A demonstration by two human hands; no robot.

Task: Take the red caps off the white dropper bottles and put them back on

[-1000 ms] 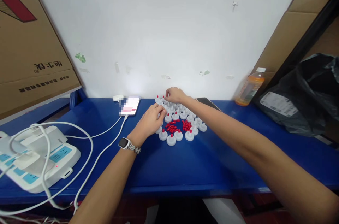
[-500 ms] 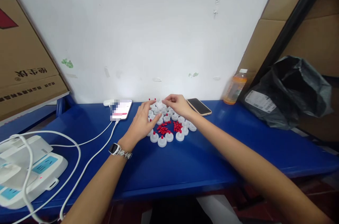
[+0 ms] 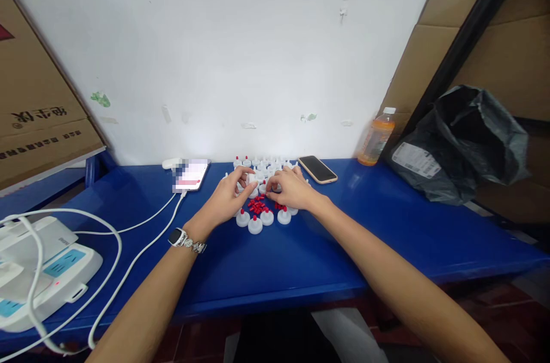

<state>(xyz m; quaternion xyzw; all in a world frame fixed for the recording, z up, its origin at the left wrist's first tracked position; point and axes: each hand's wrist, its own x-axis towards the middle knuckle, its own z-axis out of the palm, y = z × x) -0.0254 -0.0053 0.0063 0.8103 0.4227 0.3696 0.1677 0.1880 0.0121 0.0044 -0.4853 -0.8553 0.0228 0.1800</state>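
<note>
Both hands drew together, left hand (image 3: 227, 198) pinching white cap (image 3: 252, 178).

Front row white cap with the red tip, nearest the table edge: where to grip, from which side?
Take the front white cap by its round base rim, coming from above and the near side. It stands upright with the red tip up, and bare blue table lies in front, while neighbouring caps crowd its sides.

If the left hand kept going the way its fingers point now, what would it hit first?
Most likely the right hand: the left hand, pinching a white cap, points right and slightly away, fingertips nearly meeting; depth is unclear.
</note>
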